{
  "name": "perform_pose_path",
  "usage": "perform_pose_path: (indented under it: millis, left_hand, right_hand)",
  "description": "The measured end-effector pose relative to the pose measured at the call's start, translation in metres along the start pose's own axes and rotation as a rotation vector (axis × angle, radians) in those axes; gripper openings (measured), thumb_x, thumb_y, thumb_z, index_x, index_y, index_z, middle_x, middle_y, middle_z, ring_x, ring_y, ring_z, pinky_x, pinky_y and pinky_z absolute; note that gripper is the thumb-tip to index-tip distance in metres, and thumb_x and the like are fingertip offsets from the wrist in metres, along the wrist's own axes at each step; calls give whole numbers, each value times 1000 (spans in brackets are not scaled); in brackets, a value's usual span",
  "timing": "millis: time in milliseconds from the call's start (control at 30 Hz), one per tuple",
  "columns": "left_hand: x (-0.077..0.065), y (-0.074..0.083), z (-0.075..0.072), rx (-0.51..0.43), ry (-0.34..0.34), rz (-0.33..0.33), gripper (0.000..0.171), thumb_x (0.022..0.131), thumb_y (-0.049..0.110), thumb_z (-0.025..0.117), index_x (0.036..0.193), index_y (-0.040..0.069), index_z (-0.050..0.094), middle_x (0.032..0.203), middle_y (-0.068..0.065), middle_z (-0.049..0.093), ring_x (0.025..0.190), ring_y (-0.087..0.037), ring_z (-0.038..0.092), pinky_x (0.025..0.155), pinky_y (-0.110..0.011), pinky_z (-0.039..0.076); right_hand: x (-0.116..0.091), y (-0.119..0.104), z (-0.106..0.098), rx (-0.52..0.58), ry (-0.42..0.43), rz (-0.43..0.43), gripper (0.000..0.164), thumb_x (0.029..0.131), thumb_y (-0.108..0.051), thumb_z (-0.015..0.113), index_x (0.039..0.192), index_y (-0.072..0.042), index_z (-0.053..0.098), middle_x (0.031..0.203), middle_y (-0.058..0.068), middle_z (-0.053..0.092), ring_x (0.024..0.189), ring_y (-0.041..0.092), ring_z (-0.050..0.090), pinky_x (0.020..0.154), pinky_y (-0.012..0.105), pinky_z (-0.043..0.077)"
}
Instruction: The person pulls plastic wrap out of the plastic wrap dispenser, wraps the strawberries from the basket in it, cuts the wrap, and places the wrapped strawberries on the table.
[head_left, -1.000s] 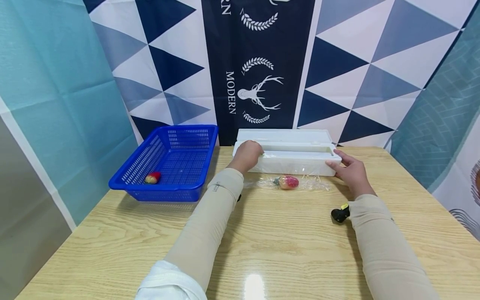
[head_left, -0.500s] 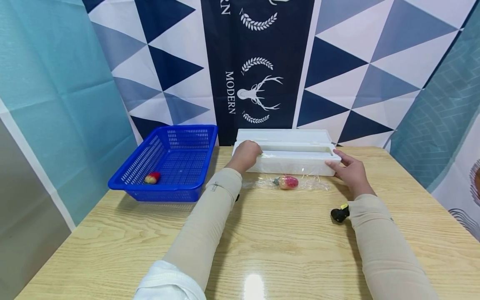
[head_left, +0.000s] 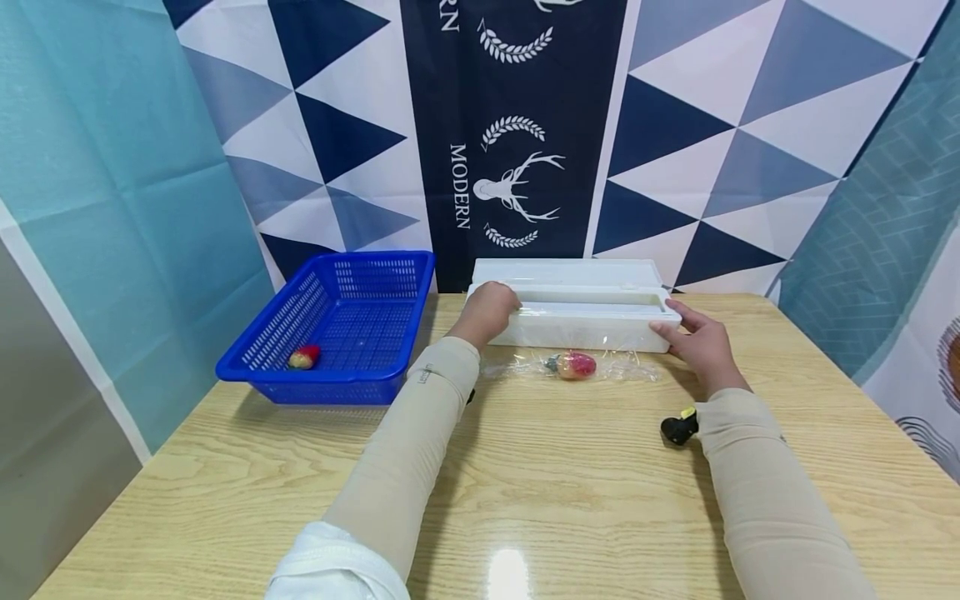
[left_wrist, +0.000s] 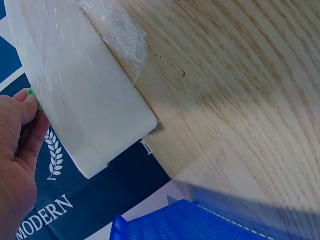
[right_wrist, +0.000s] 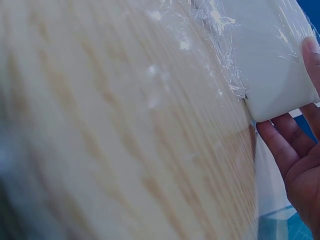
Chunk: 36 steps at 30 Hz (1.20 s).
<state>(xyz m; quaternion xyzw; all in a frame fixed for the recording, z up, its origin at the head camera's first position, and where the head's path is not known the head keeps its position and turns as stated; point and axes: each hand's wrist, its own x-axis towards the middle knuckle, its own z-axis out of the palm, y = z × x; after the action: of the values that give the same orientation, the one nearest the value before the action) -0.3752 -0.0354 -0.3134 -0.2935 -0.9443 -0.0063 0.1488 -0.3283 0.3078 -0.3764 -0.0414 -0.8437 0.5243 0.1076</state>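
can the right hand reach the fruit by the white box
Probably yes: only clear film lies between the right hand and the fruit, though it must release the white box first.

Behind the wooden table (head_left: 187, 500) there hangs a cloth (head_left: 675, 117) with blue and white triangles. Its dark middle band (head_left: 517, 92) carries a white deer head (head_left: 489, 190). At the left stands a teal curtain (head_left: 142, 150) with one white stripe (head_left: 71, 337).

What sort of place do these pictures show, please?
Probably an indoor tabletop work area, though the wider room is not visible. A wood-grain table stands before a patterned hanging, and a blue basket and white box sit on it.
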Motion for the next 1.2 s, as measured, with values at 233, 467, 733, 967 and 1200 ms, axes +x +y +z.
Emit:
perform_pose_path:
  millis: [233,467,733,967,1200]
  left_hand:
    - [-1,-2,1,4,-4,3,34,90,-6,57,110,15,76,110,0,71,106,-18,64,96,-29,46]
    - [-2,-2,-1,14,5,3,34,89,-5,59,109,15,76,109,1,72,105,-18,65,96,-29,47]
    - [-3,-4,-1,13,3,1,34,89,-6,59,109,15,76,109,1,72,104,-17,65,95,-28,47]
    - [-4,-6,-3,-7,-17,-12,35,89,-7,59,110,15,75,110,0,71,106,-18,64,96,-29,46]
    - [-4,-9,-2,-18,-24,-23,33,90,-5,59,109,15,76,110,1,71,106,-17,64,95,-29,48]
  right_hand:
    - [0,0,0,5,-1,7,77,88,-47,66,152,-20,33,156,16,26,129,36,44,74,14,51]
    - [-1,-1,1,7,0,5,77,88,-47,66,152,-20,33,156,16,26,129,36,45,75,15,52]
    - [0,-2,1,22,-4,18,77,88,-46,67,152,-20,33,156,16,25,132,37,41,77,16,51]
    - [0,-1,0,31,-4,17,77,87,-45,67,152,-19,33,156,16,25,134,36,39,77,16,51]
    - [0,-1,0,32,-7,18,77,88,-46,67,152,-19,33,157,15,24,134,35,39,80,19,50]
